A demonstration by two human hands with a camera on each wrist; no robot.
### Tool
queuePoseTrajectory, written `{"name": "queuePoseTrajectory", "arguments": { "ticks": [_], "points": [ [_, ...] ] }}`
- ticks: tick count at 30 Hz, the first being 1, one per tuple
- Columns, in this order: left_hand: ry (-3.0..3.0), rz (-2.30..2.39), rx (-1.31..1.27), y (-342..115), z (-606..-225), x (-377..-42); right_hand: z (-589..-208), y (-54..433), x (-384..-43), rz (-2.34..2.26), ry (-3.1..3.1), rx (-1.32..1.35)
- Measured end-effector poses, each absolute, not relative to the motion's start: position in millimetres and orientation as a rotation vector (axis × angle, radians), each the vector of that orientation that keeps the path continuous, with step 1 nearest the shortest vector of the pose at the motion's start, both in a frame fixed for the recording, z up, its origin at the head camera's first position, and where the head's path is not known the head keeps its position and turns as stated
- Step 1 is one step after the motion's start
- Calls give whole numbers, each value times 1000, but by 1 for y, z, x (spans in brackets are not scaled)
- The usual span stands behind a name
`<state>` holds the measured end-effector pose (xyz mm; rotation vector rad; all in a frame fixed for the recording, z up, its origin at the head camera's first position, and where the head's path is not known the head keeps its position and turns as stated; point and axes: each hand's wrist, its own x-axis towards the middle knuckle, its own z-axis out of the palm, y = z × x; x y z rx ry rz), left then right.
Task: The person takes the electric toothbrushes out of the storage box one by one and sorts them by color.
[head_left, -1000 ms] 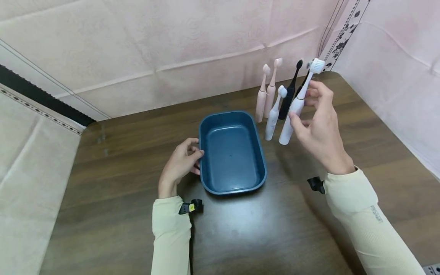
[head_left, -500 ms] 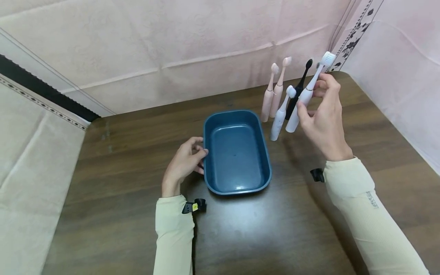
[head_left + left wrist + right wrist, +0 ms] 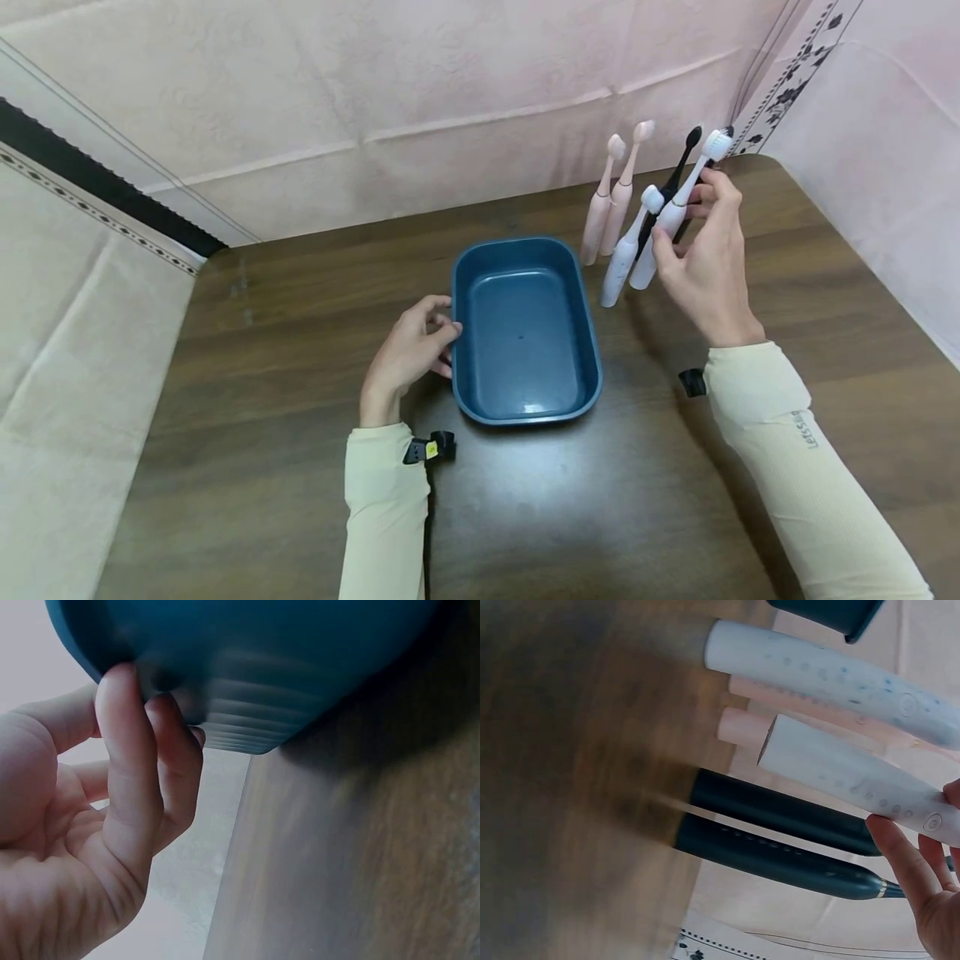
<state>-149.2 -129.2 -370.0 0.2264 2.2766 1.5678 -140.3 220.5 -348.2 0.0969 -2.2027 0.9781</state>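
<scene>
My right hand [image 3: 708, 267] pinches a white electric toothbrush [image 3: 667, 221] between thumb and fingertips, its bristles up. In the right wrist view, the base of this toothbrush [image 3: 832, 769] is lifted off the table. A second white electric toothbrush [image 3: 621, 262] stands upright just left of it. Behind stand two pink electric toothbrushes [image 3: 597, 218] and two black ones [image 3: 780, 814], partly hidden in the head view. With curled fingers my left hand [image 3: 408, 350] grips the left rim of a blue plastic tub [image 3: 592, 333]; in the left wrist view, fingertips touch its outer wall.
The tub and toothbrushes stand on a dark wooden table [image 3: 285, 358]. Pale cloth [image 3: 450, 100] hangs behind the table's back edge, and more hangs at both sides. The standing toothbrushes are close together near the back right corner.
My right hand has carried the white toothbrush away from me, toward the black ones, then slightly back left. The whole scene has shifted right in view. The left hand keeps its place at the tub.
</scene>
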Motion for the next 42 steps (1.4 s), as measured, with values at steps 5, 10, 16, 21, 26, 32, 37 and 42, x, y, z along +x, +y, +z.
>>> {"name": "queuePoseTrajectory", "arguments": {
  "ticks": [5, 10, 16, 21, 26, 32, 37, 42],
  "points": [
    [2278, 1559, 230, -128, -370, -150, -358, 224, -142, 968, -2218, 108],
    [2284, 1553, 230, -128, -369, -150, -363, 225, -143, 955, -2232, 104],
    [2277, 1562, 227, -127, -370, -150, -368, 225, -143, 941, -2234, 112],
    [2271, 1570, 228, -127, -371, -150, -369, 224, -142, 936, -2243, 113],
    [2273, 1569, 233, -128, -371, -151, -370, 223, -143, 945, -2256, 113],
    [2282, 1561, 235, -128, -372, -151, -371, 223, -143, 947, -2281, 102],
    [2284, 1564, 227, -129, -372, -151, -372, 222, -144, 943, -2289, 103],
    [2281, 1568, 221, -129, -372, -151, -373, 222, -145, 954, -2287, 106]
  ]
}}
